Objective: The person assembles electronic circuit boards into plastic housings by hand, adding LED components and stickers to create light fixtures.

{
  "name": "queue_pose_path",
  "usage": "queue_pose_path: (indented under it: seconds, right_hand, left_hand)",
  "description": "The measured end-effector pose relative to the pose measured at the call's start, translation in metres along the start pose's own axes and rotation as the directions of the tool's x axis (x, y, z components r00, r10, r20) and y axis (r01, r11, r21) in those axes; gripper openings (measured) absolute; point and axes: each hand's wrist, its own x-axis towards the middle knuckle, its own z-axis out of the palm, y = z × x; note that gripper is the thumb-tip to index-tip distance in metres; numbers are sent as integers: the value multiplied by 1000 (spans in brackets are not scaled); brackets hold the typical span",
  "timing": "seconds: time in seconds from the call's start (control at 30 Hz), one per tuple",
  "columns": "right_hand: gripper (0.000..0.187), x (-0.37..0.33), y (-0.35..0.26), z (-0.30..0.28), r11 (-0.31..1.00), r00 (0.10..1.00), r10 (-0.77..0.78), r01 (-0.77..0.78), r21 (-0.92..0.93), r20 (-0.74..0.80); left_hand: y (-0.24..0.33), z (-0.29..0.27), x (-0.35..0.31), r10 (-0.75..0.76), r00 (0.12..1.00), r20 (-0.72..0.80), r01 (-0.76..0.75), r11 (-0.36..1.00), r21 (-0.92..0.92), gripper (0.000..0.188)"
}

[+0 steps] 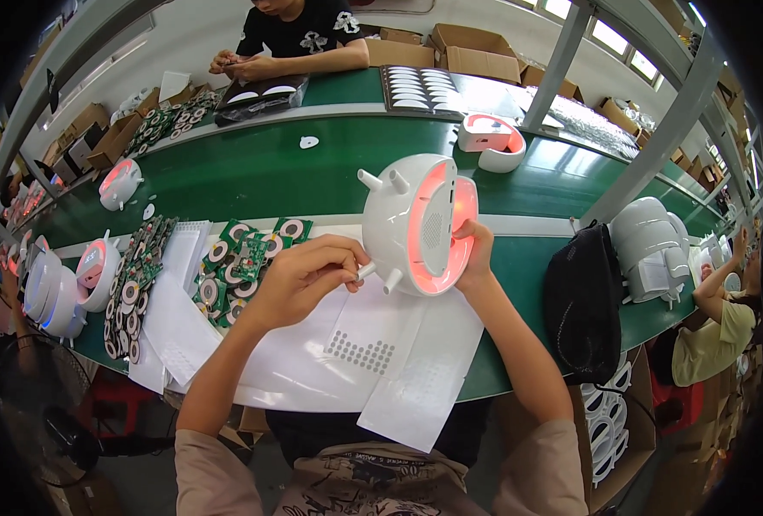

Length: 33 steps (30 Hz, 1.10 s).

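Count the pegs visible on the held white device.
4: upper-left peg, the peg beside it, lower-left peg at the left hand, bottom peg. Others may be hidden.

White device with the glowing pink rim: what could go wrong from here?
The glossy white device is tilted in the right hand, so it might slip if that grip loosens.
The left hand has its fingertips at a small peg on the device; too much force could perhaps damage it.
A white sheet overhangs the front edge of the green table; clothing might catch it and drag it off.
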Motion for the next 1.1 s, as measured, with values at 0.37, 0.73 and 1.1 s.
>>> queue_pose_path:
  seconds: [0.37, 0.73, 1.1]
  right_hand:
    - [48, -6, -1, 19, 999, 999, 13, -15, 41, 47]
    - [43, -4, -9, 26, 993, 985, -114, 115, 2, -127]
    - [56, -2, -11, 1, 986, 979, -163, 165, 4, -121]
  left_hand:
    - [-2, 0, -1, -11, 998, -55, 8, 998, -54, 5]
    - [-10, -9, 5, -201, 962, -185, 174, 973, -151, 7]
    - [-20, -5, -7, -333, 781, 528, 179, 930, 321, 6]
